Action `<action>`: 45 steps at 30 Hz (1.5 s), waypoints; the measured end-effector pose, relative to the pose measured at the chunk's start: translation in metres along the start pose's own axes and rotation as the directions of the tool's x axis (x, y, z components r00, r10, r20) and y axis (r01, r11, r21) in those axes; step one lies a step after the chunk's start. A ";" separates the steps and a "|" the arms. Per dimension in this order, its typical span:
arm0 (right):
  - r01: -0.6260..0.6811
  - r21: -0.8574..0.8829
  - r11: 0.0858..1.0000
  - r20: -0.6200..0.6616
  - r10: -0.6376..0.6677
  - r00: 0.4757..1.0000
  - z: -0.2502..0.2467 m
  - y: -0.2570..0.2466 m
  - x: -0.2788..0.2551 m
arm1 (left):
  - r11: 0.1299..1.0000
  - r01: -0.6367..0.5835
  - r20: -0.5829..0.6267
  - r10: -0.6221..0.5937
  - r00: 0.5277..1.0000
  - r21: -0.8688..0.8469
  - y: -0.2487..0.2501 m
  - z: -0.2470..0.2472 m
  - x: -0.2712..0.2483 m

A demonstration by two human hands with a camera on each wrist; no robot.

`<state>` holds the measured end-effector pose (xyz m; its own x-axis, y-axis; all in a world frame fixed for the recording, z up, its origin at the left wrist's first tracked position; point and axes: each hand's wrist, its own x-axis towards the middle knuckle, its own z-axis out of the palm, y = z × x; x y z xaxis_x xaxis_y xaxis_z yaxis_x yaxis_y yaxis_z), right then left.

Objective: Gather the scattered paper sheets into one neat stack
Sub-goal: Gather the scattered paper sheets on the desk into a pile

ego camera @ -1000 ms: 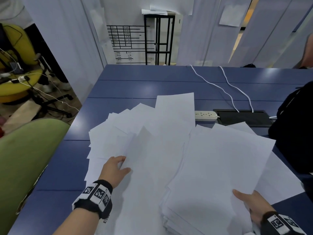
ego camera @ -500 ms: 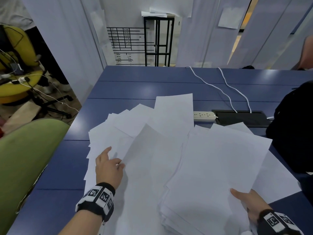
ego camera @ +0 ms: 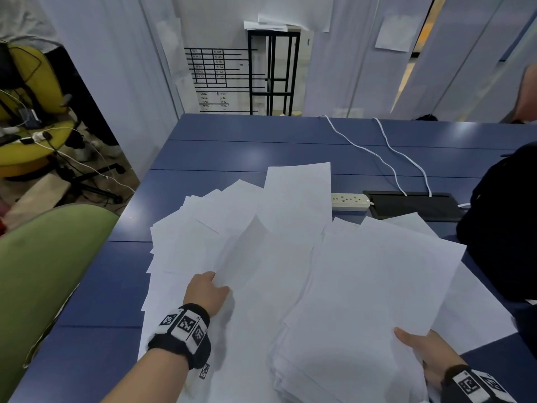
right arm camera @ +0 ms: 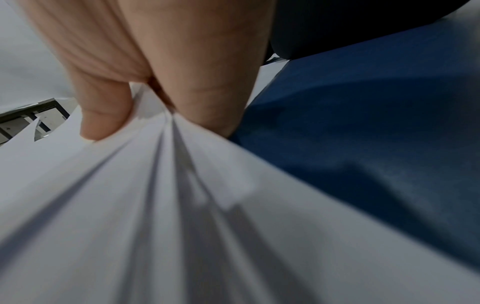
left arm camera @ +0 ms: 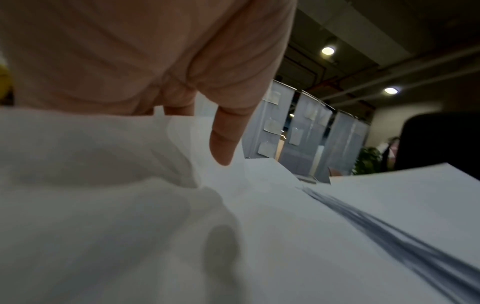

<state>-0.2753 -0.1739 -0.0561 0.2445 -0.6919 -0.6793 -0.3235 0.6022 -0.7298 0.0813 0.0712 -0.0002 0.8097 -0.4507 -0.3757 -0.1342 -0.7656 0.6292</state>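
Observation:
White paper sheets lie fanned and overlapping across the blue table. My left hand is at the left side of the pile and pinches the edge of one loose sheet. In the left wrist view, the left hand has its thumb on top of the sheet and its fingers hidden behind it. My right hand grips a thick gathered stack by its near right corner, thumb on top. In the right wrist view, the right hand clamps the stack's layered edges.
A white power strip and a black cable tray lie just behind the pile, with two white cables running to the far edge. A black bag stands at the right. A green chair back is at the left.
My left hand shifted from lying on the loose sheets at the left to pinching a sheet's edge a little further right. The right hand kept its hold on the stack.

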 end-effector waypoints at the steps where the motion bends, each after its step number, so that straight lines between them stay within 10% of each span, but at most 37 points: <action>1: -0.002 -0.007 1.000 -0.003 0.002 1.000 0.001 -0.001 -0.002 | 0.999 -0.009 0.001 0.009 1.000 0.053 0.000 0.003 -0.001; 9: -0.002 0.041 0.999 0.013 0.002 1.000 0.004 -0.007 -0.010 | 0.975 -0.021 -0.103 0.045 0.994 0.220 -0.002 -0.006 -0.011; 16: 0.066 0.147 0.987 0.087 -0.079 0.993 0.014 -0.021 -0.026 | 0.946 -0.232 -0.310 0.156 0.938 -0.227 0.017 -0.072 -0.018; 22: 0.123 0.119 0.985 0.179 -0.144 0.973 0.038 -0.033 -0.032 | 0.467 -0.355 -0.166 0.399 0.902 -0.810 0.059 -0.135 -0.049; 28: 0.131 -0.057 0.990 0.205 -0.117 0.972 0.073 -0.028 -0.022 | 0.138 -0.167 -0.077 0.501 0.862 -0.976 0.083 -0.133 -0.061; 33: 0.123 -0.231 0.965 0.171 -0.084 0.982 0.081 -0.039 -0.035 | 0.205 0.126 0.196 0.373 0.907 -0.971 0.081 -0.073 -0.048; 36: 0.013 -0.224 0.974 0.187 0.030 0.982 0.079 -0.050 -0.043 | 0.367 0.257 0.387 0.346 0.854 -0.894 0.079 -0.031 -0.040; 41: 0.112 -0.154 0.982 0.332 -0.055 0.942 0.079 -0.031 -0.023 | 0.916 -0.028 0.309 0.164 0.937 -0.400 0.057 0.029 -0.011; 45: 0.064 -0.015 0.998 0.265 -0.058 0.963 0.081 -0.036 -0.022 | 0.991 -0.119 0.207 0.128 0.970 -0.057 0.042 0.058 0.001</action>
<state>-0.1953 -0.1481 -0.0207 0.4959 -0.5953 -0.6322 -0.3206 0.5511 -0.7704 0.0438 0.0120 -0.0133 0.6499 -0.6302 -0.4248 -0.1969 -0.6795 0.7068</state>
